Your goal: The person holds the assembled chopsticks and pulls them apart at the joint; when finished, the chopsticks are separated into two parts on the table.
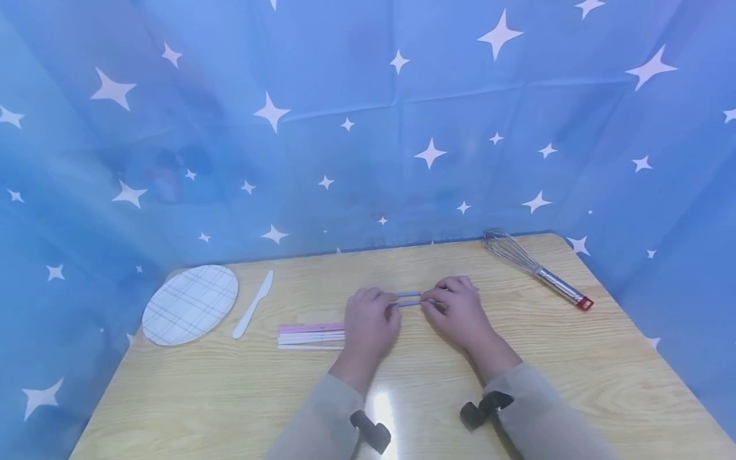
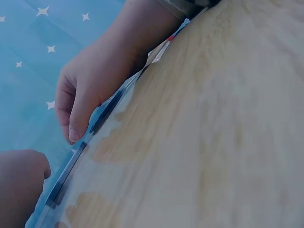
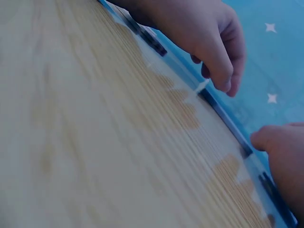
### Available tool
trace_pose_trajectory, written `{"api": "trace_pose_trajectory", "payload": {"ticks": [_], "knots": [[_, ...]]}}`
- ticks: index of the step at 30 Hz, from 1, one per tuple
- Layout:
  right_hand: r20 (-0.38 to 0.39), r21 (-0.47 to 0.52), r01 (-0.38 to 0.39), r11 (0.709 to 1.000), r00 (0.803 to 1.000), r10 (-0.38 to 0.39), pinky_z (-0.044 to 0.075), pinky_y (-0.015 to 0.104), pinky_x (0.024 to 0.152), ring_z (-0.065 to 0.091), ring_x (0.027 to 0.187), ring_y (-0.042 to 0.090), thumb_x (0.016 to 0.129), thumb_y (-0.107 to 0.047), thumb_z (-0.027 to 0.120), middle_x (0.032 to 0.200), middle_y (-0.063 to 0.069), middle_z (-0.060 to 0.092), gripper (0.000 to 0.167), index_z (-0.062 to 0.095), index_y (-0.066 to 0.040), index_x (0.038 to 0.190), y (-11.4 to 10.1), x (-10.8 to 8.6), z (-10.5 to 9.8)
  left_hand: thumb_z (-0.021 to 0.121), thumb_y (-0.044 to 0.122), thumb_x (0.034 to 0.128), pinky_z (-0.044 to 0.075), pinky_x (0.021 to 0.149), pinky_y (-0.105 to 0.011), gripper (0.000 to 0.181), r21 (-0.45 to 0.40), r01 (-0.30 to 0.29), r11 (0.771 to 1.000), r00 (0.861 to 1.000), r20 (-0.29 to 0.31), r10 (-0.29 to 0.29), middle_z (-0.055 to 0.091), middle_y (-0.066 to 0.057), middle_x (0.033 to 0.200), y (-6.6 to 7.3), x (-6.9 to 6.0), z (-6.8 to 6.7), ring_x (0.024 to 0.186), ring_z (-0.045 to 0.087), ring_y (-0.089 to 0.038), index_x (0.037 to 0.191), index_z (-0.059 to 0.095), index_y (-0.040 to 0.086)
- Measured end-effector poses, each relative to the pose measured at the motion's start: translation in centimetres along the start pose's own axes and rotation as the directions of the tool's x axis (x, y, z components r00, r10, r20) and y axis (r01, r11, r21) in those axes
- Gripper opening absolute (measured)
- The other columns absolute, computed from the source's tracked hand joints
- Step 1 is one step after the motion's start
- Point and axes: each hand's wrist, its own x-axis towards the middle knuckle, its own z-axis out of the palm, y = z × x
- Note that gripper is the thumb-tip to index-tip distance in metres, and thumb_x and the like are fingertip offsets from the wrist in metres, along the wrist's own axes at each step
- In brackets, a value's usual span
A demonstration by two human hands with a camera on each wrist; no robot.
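Note:
In the head view, two thin grey-blue sticks [image 1: 409,303] lie side by side between the hands, near the tabletop. My left hand [image 1: 370,326] has its fingertips at their left ends, and my right hand [image 1: 458,312] pinches them near the right ends. Both hands have bent fingers that hide the stick ends. Under and left of the left hand lie several pink and white sticks [image 1: 307,337], partly covered by it. In the left wrist view, a stick [image 2: 66,175] runs low along the table toward the right hand's fingertips. The right wrist view shows a stick [image 3: 225,118] between the hands.
A round plate with a crossed-line pattern [image 1: 190,305] lies at the far left. Beside it is a white knife [image 1: 253,305]. A wire whisk with a red-tipped handle [image 1: 537,271] lies at the back right of the wooden table [image 1: 598,383]. Behind hangs a blue starred curtain [image 1: 356,160].

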Motion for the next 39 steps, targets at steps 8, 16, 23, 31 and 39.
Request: {"api": "trace_pose_trajectory", "payload": {"ticks": [8,16,23,31,39], "knots": [[0.021,0.004,-0.007,1.0,1.0,0.007,0.042,0.053,0.097,0.056,0.106,0.032,0.092,-0.02,0.081,0.104,0.004,0.07,0.011,0.083,-0.015,0.102,-1.6,0.5,0.8,0.083,0.016,0.0861,0.056,0.086,-0.043,0.017,0.003,0.007,1.0,0.999,-0.038,-0.006,0.077,0.0,0.097,-1.2,-0.7,-0.7,0.091,0.068,-0.023,0.102,0.084,0.013],[0.009,0.031,0.072,0.997,0.997,-0.072,0.043,0.052,0.096,0.057,0.102,0.03,0.092,-0.019,0.081,0.102,0.002,0.07,0.01,0.083,-0.016,0.101,-3.7,1.0,2.6,0.079,0.017,0.089,0.055,0.09,-0.044,0.014,0.035,0.024,0.999,0.999,-0.026,-0.023,0.079,-0.001,0.1,-2.4,-1.2,-1.9,0.095,0.069,-0.024,0.102,0.083,0.014],[0.059,0.057,0.043,0.997,0.997,-0.046,0.042,0.05,0.1,0.056,0.106,0.026,0.094,-0.022,0.079,0.104,-0.002,0.069,0.011,0.083,-0.019,0.104,-5.1,1.2,3.3,0.083,0.023,0.0886,0.055,0.095,-0.047,0.017,0.012,0.026,1.0,0.998,-0.05,-0.026,0.078,-0.003,0.101,-4.1,-1.9,-3.2,0.099,0.069,-0.026,0.102,0.082,0.012],[0.115,0.052,0.045,0.998,0.992,-0.051,0.039,0.052,0.105,0.055,0.109,0.024,0.095,-0.025,0.076,0.107,-0.004,0.07,0.011,0.081,-0.02,0.103,-6.6,1.6,4.4,0.08,0.029,0.0932,0.052,0.102,-0.049,0.022,0.004,0.124,0.992,0.992,0.012,-0.124,0.077,-0.005,0.108,-5.9,-3.1,-5.3,0.107,0.068,-0.028,0.106,0.081,0.011],[0.17,0.05,0.037,0.998,0.984,-0.045,0.039,0.048,0.105,0.052,0.109,0.018,0.094,-0.033,0.078,0.107,-0.009,0.066,0.015,0.08,-0.024,0.107,-8.5,1.7,6.1,0.07,0.02,0.1001,0.053,0.1,-0.05,0.016,0.036,0.196,0.98,0.981,-0.019,-0.195,0.078,-0.007,0.106,-9.1,-4.1,-7.6,0.105,0.07,-0.031,0.103,0.082,0.01]]}}
